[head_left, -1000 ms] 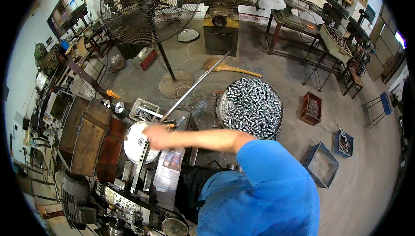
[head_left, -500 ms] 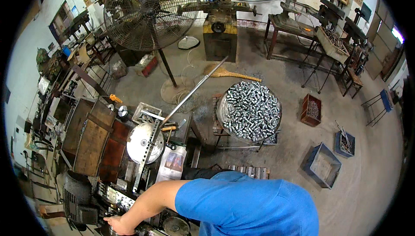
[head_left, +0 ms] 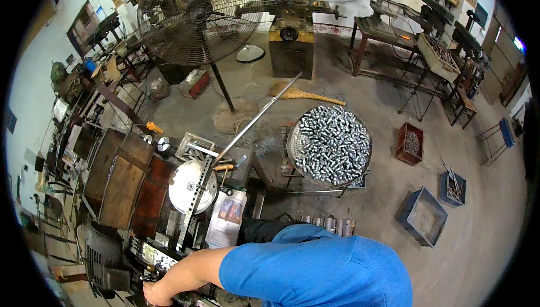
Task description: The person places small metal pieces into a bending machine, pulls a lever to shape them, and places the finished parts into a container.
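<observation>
My right hand (head_left: 160, 292) is at the lower left, at the end of a bare forearm and a blue sleeve (head_left: 315, 270). It reaches down onto a dark, oily machine. The fingers look curled, and their tips and whatever they hold are hidden at the lower edge. Close by are a bright metal part of the machine (head_left: 153, 255) and a ribbed dark motor (head_left: 104, 253). Beyond the forearm lie a printed sheet (head_left: 226, 220), a round white disc (head_left: 190, 186) and a perforated metal bar (head_left: 194, 208). My left hand is out of the picture.
A round pan's rim (head_left: 290, 141) surrounds a heap of shiny metal pieces (head_left: 334, 144). Blue bins (head_left: 422, 217) and a red box (head_left: 409, 144) stand on the floor at right. A large fan (head_left: 199, 14), a long metal rod (head_left: 259, 117) and a broom (head_left: 309, 95) are farther off.
The whole view has shifted slightly. My right hand sits a little farther right on the machine, and its fingers look more curled than before.
</observation>
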`<state>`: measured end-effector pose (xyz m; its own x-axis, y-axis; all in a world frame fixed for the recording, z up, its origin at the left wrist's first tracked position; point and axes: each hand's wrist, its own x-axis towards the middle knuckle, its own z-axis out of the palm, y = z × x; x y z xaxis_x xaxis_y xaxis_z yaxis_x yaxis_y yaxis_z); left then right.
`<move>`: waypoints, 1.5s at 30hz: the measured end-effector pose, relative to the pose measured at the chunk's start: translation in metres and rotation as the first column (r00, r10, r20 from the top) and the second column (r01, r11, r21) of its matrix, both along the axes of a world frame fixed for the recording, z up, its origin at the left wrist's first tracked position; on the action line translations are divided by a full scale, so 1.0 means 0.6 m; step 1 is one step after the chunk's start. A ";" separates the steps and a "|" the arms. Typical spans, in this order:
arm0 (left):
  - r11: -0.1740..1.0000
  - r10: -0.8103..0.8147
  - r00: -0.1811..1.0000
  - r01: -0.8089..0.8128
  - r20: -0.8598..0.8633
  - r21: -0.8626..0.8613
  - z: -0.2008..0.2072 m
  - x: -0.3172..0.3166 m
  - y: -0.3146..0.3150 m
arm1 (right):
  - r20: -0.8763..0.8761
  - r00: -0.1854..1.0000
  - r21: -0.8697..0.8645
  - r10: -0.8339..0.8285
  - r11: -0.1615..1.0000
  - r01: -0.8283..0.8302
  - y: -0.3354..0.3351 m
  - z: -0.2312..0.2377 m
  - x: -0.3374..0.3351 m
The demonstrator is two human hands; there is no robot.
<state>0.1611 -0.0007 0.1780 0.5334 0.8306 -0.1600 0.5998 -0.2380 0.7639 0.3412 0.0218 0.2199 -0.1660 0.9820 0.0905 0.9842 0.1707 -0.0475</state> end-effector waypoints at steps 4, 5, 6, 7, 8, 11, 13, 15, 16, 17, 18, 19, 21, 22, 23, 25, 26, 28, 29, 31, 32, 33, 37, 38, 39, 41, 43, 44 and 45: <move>0.999 0.036 0.999 -0.036 0.022 -0.012 0.006 -0.016 -0.001 | -0.006 0.999 -0.087 -0.051 0.995 0.050 0.001 0.006 -0.015; 0.999 0.044 0.999 -0.043 0.024 -0.016 0.007 -0.020 -0.001 | -0.016 0.998 -0.078 -0.056 0.995 0.055 -0.001 0.004 -0.018; 0.999 0.046 0.998 -0.046 0.032 -0.022 0.008 -0.021 -0.002 | -0.017 0.998 -0.068 -0.064 0.996 0.063 -0.002 0.001 -0.016; 0.998 0.055 0.998 -0.054 0.041 -0.027 0.012 -0.024 -0.001 | -0.019 0.997 -0.058 -0.072 0.996 0.071 -0.003 -0.002 -0.014; 0.998 0.054 0.997 -0.053 0.050 -0.030 0.014 -0.026 0.000 | 0.009 0.997 -0.031 -0.083 0.996 0.083 -0.005 -0.005 -0.012; 0.998 0.060 0.996 -0.058 0.072 -0.027 0.030 -0.029 0.001 | 0.121 0.989 0.044 -0.090 0.995 0.086 -0.010 -0.007 0.002; 0.995 0.104 0.990 -0.102 0.095 -0.020 0.039 -0.065 0.006 | 0.221 0.975 0.060 -0.011 0.998 -0.003 -0.020 0.012 -0.015; 0.975 0.222 0.969 -0.220 0.105 -0.032 0.042 -0.154 0.016 | 0.296 0.955 0.182 -0.019 0.983 -0.036 -0.069 0.070 -0.069; 0.959 0.284 0.952 -0.281 0.119 -0.041 0.041 -0.201 0.018 | 0.332 0.943 0.236 -0.011 0.969 -0.072 -0.114 0.113 -0.075; 0.947 0.321 0.938 -0.318 0.128 -0.045 0.043 -0.233 0.017 | 0.397 0.917 0.248 -0.034 0.966 -0.071 -0.137 0.133 -0.059; 0.940 0.341 0.928 -0.337 0.150 -0.049 0.043 -0.259 0.022 | 0.121 0.987 0.247 -0.104 0.966 0.072 -0.154 0.148 -0.021; 0.931 0.365 0.914 -0.361 0.176 -0.059 0.037 -0.299 0.026 | -0.148 0.966 0.224 -0.210 0.945 0.240 -0.213 0.187 0.017; 0.877 0.479 0.850 -0.473 0.217 -0.085 0.022 -0.418 -0.005 | -0.375 0.909 0.120 -0.182 0.963 0.242 -0.282 0.215 0.055; 0.850 0.524 0.827 -0.521 0.202 -0.076 -0.012 -0.443 0.036 | -0.269 0.913 -0.008 -0.306 0.949 0.316 -0.323 0.216 0.083; 0.813 0.580 0.793 -0.578 0.186 -0.066 -0.046 -0.473 0.072 | -0.293 0.874 -0.090 -0.388 0.921 0.379 -0.352 0.199 0.109; 0.883 0.469 0.848 -0.443 0.247 -0.155 -0.003 -0.400 0.056 | -0.223 0.848 -0.169 -0.481 0.876 0.452 -0.414 0.169 0.175; 0.879 0.478 0.835 -0.451 0.272 -0.157 -0.003 -0.414 0.045 | -0.200 0.824 -0.259 -0.530 0.840 0.477 -0.423 0.176 0.193; 0.886 0.463 0.824 -0.437 0.327 -0.154 -0.010 -0.434 0.039 | -0.173 0.793 -0.199 -0.584 0.810 0.552 -0.415 0.167 0.234; 0.882 0.470 0.825 -0.451 0.314 -0.136 -0.011 -0.436 0.034 | -0.208 0.806 -0.116 -0.554 0.832 0.543 -0.402 0.160 0.263; 0.877 0.477 0.832 -0.473 0.282 -0.086 0.001 -0.437 0.027 | -0.165 0.821 0.026 -0.547 0.829 0.558 -0.363 0.185 0.306; 0.875 0.482 0.826 -0.474 0.292 -0.103 0.003 -0.437 0.026 | -0.218 0.787 0.004 -0.577 0.806 0.592 -0.343 0.208 0.323; 0.875 0.483 0.821 -0.470 0.305 -0.119 0.002 -0.435 0.026 | -0.244 0.766 0.073 -0.595 0.776 0.626 -0.321 0.223 0.346; 0.892 0.451 0.849 -0.437 0.275 -0.116 0.010 -0.414 0.036 | -0.120 0.776 0.483 -0.619 0.647 0.590 -0.271 0.271 0.391; 0.894 0.444 0.843 -0.439 0.305 -0.088 0.000 -0.413 0.043 | -0.122 0.746 0.418 -0.655 0.648 0.637 -0.263 0.283 0.392; 0.885 0.459 0.838 -0.461 0.296 -0.068 -0.012 -0.422 0.049 | -0.199 0.754 0.422 -0.627 0.639 0.643 -0.270 0.293 0.368; 0.859 0.507 0.844 -0.511 0.175 -0.025 -0.002 -0.405 0.051 | -0.367 0.854 0.437 -0.369 0.742 0.509 -0.295 0.272 0.320; 0.841 0.541 0.839 -0.541 0.053 -0.012 0.038 -0.394 0.007 | -0.433 0.886 0.470 -0.163 0.798 0.376 -0.358 0.220 0.278; 0.834 0.551 0.833 -0.551 0.042 -0.018 0.042 -0.403 0.000 | -0.457 0.880 0.504 -0.131 0.777 0.378 -0.387 0.167 0.262; 0.832 0.554 0.832 -0.553 0.024 -0.040 0.033 -0.423 0.004 | -0.524 0.849 0.533 -0.071 0.750 0.391 -0.434 0.126 0.245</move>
<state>-0.0927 0.0015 0.1976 -0.0087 0.9836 -0.1802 0.5989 0.1495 0.7868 0.4884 -0.2384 0.2956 0.2755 0.6892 0.6701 0.8854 0.0896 -0.4561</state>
